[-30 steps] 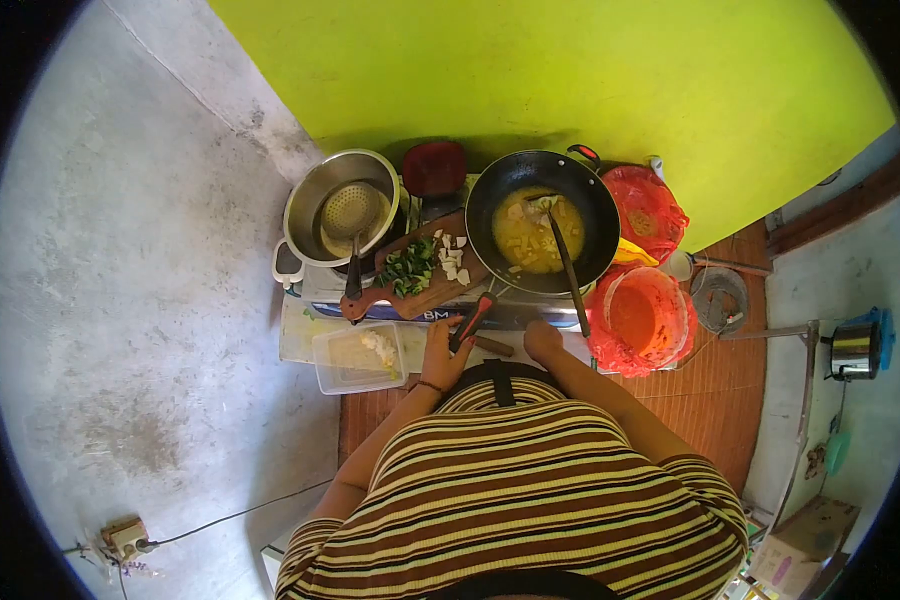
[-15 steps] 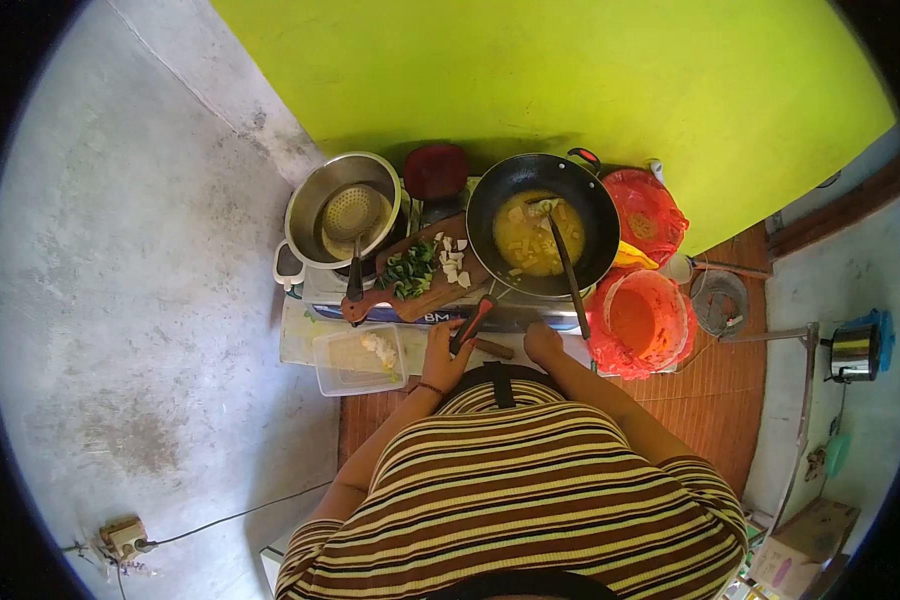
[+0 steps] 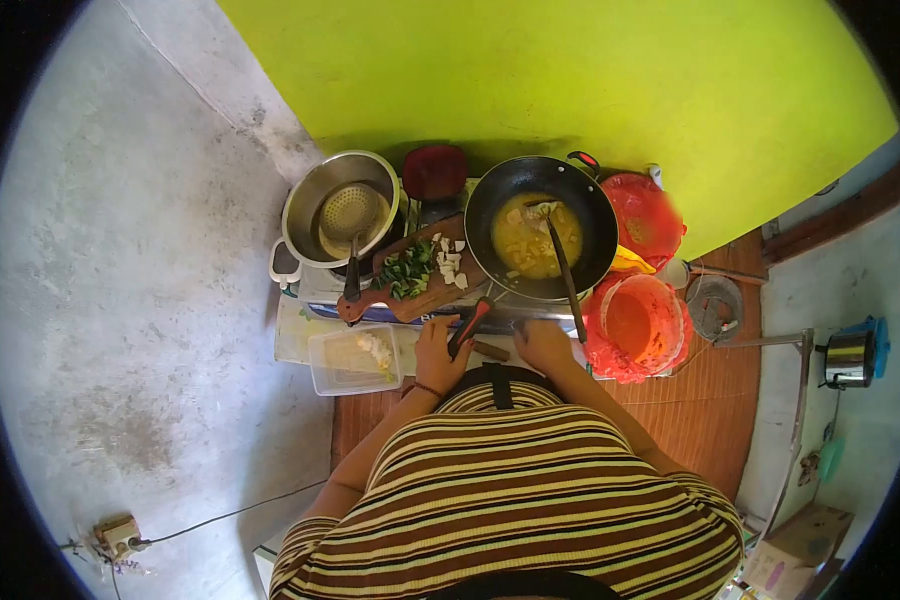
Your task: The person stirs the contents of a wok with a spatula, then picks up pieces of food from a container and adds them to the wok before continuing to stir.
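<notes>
My left hand (image 3: 437, 352) is at the stove's front (image 3: 500, 312), its fingers stretched forward and apart, with the wok's red-and-black handle (image 3: 470, 328) crossing right beside it. My right hand (image 3: 544, 346) is closed, knuckles up, at the stove front to the right; I cannot tell what its fingers grip. Above both hands sits the black wok (image 3: 483, 235), holding yellow broth with pale pieces (image 3: 518, 240). A dark-handled ladle (image 3: 566, 270) leans in it, its head in the broth. Between the hands lies a brown wooden handle (image 3: 491, 351).
Left of the wok, a cutting board (image 3: 418, 307) carries chopped greens (image 3: 405, 272) and white pieces (image 3: 450, 265). Beyond it stands a steel pot (image 3: 300, 215) with a perforated skimmer (image 3: 350, 210). A clear plastic container (image 3: 335, 375) is front left; a red-lined bucket (image 3: 635, 318) stands right.
My right hand has shifted slightly and looks more blurred at the stove front. My left hand now covers more of the stove's lettering. The view has moved a little; wok and ladle stay put.
</notes>
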A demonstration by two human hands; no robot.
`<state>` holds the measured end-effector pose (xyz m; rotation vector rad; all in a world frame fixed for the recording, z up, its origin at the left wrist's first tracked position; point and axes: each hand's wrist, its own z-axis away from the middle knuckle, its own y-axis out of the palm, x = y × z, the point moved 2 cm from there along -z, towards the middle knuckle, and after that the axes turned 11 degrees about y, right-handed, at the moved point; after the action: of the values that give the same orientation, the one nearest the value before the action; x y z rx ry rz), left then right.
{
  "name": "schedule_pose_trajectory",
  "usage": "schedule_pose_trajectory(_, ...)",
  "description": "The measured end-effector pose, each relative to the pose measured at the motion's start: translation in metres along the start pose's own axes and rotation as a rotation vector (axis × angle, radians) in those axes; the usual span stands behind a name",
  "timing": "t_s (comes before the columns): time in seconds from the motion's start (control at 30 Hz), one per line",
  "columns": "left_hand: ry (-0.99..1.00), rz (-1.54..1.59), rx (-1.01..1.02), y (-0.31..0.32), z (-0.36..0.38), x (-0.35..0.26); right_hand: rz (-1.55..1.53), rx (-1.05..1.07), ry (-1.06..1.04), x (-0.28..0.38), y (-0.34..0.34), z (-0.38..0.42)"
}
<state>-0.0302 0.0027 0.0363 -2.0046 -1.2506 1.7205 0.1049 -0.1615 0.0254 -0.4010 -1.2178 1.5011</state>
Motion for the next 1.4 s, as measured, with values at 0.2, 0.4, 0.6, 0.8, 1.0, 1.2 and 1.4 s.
schedule_pose_trajectory(0.2, 0.079, -0.052, -0.015, 0.004, -0.007, -0.007, 0.158, -0.687, -0.015, -0.026, -0.049, 0.009)
schedule_pose_trajectory(0.4, 0.058, -0.059, 0.039, 0.011, -0.014, -0.011, -0.133, -0.540, 0.052, -0.054, -0.046, -0.007)
schedule_pose_trajectory(0.6, 0.068, -0.145, 0.095, 0.017, -0.015, -0.006, -0.542, -0.412, 0.063, -0.066, -0.075, 0.004)
schedule_pose_trajectory(0.8, -0.051, -0.019, 0.152, 0.016, -0.018, -0.006, -0.555, -0.407, 0.091, -0.078, -0.090, 0.006)
schedule_pose_trajectory(1.0, 0.028, 0.042, 0.122, 0.017, -0.018, -0.003, -0.465, -0.400, 0.117, -0.075, -0.089, -0.007)
schedule_pose_trajectory(1.2, -0.007, 0.082, 0.119, 0.014, -0.020, -0.006, -0.984, -0.020, 0.238, -0.079, -0.066, -0.037)
schedule_pose_trajectory(1.4, -0.044, 0.088, 0.148, 0.016, -0.020, 0.000, -1.349, 0.196, 0.284, -0.062, -0.078, -0.016)
